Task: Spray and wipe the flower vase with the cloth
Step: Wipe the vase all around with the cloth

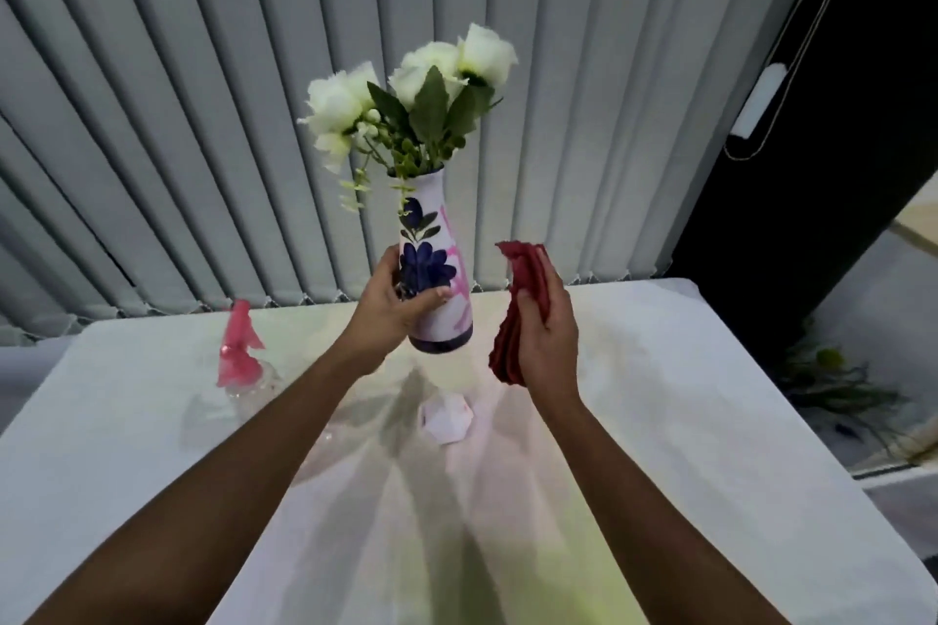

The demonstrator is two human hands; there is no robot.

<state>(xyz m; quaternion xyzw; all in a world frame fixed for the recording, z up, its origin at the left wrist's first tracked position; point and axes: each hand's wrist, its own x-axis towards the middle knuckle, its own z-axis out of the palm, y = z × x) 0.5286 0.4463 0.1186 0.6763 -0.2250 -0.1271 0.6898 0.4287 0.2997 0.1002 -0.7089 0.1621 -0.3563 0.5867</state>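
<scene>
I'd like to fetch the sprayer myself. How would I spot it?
Look at the white-covered table before the grey blinds, on its far left side, left of the raised vase. The spray bottle stands there, the only thing with a pink trigger head on a clear body.

vase [437,289] above table [710,421] | cloth [517,315] right of vase | spray bottle [238,350] left, on table

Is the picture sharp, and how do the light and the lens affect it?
Head view: the vase is fairly sharp, the pink spray bottle looks soft; the blinds bend from wide-angle distortion; arm shadows fall on the white tablecloth.
</scene>
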